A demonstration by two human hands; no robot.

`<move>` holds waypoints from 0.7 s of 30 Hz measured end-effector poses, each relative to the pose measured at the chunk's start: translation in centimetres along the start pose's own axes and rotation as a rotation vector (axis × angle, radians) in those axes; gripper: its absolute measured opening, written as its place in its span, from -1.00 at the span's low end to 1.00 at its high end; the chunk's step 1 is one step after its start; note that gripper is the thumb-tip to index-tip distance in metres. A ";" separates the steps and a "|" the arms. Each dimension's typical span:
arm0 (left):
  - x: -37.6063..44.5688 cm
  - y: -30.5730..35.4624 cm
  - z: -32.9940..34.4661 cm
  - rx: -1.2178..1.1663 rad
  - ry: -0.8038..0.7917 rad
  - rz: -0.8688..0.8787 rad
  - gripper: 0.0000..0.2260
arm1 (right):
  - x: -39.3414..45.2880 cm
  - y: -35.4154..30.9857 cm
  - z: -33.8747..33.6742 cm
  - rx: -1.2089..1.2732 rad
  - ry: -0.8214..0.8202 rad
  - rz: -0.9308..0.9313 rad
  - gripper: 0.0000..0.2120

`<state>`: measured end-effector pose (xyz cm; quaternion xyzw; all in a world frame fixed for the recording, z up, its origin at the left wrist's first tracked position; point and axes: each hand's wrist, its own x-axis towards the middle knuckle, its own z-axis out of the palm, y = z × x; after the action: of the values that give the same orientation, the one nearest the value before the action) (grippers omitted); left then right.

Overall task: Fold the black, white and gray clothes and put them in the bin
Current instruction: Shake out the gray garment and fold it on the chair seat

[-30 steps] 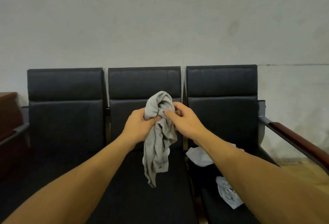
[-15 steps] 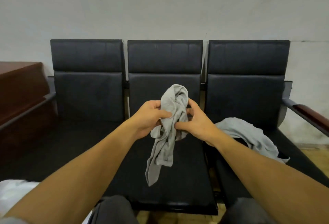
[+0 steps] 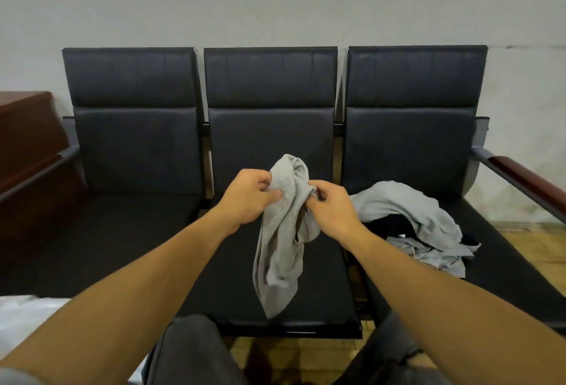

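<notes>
Gray garment (image 3: 283,231) hangs bunched above the middle seat (image 3: 214,277); your left hand (image 3: 249,197) and right hand (image 3: 332,210) each pinch its top, fingers curled into the cloth.

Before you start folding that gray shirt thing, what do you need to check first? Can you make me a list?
1. Both hands hold the gray garment: ok, left hand and right hand pinch its top.
2. Garment spread flat: not ok, it hangs bunched and twisted.
3. Bare folding surface: ok, the middle seat below is bare.
4. Garment free of the clothes pile: ok, the pile lies apart on the right seat.
5. Bin nearby: cannot tell, none in view.
</notes>
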<state>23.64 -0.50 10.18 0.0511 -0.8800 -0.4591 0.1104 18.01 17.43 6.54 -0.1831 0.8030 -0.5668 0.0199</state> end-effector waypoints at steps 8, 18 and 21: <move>0.4 0.4 -0.4 0.013 0.181 -0.024 -0.77 | 0.4 0.9 -1.2 -0.043 0.112 0.024 -0.79; 0.4 0.5 -3.2 -0.444 0.281 -0.177 -0.80 | 2.0 2.9 -4.4 -0.177 0.297 0.222 -0.70; 0.7 1.4 -3.9 -0.576 0.272 -0.192 -0.81 | 2.4 2.2 -4.9 -0.259 0.260 0.305 -0.69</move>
<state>23.88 -3.00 13.58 0.1614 -0.6824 -0.6863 0.1929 14.04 21.75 6.69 0.0137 0.8831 -0.4684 -0.0218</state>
